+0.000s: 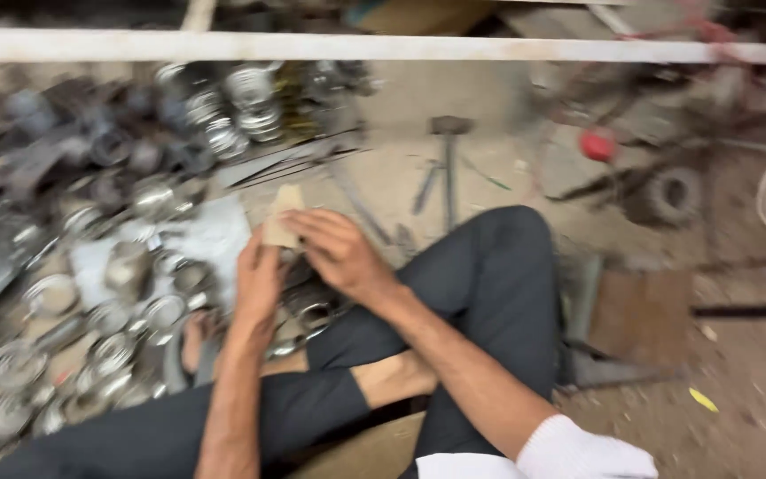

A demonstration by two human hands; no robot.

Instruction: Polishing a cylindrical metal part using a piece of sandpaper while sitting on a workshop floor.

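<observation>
A small tan piece of sheet material [282, 217] (cardboard or abrasive paper; the blur prevents a firm identification) is held between both hands above the lap. The left hand [257, 282] is positioned below and to the left of the piece, with the fingers closed against its lower edge. The right hand [340, 253] is laid over the piece from the right, with the fingers curled onto its lower right part. Both hands are thus closed on the same piece and are pressed near each other, close to touching.

The person is seated cross-legged on the ground in dark trousers [489, 284], and a white sleeve [578, 452] is seen at the right forearm. A bare foot [195, 341] is visible just left of the left wrist.

A dark round metal part [312, 306] is located directly beneath the hands, against the leg. To the left, a spread of shiny metal rings and cup-shaped parts [117, 328] is laid over the floor, some on a pale sheet [210, 235]. Further back, dark cast parts [64, 133] are heaped. A hammer [449, 155] is lying on the concrete floor [738, 381] beyond the knee, well apart from the hands. A red round object [597, 145] is seen at the upper right, and a white bar [383, 46] is run across the top of the view.
</observation>
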